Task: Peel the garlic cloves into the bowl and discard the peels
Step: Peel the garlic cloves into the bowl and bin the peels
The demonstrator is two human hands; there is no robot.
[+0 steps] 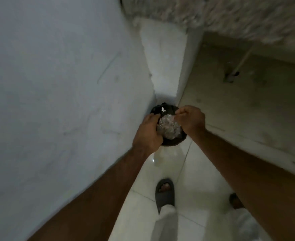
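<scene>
A crumpled clear plastic bag of pale garlic peels (168,128) hangs over a round black-lined bin (167,143) on the white tiled floor (192,171), pinched by left hand (147,134) and right hand (190,120).

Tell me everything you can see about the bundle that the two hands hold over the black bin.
The bundle looks like crinkled clear plastic filled with pale, papery bits, probably garlic peels; blur hides detail. It hangs just above the black-lined bin on the floor by the wall. The left hand grips its left side; the right hand pinches its upper right edge.
</scene>
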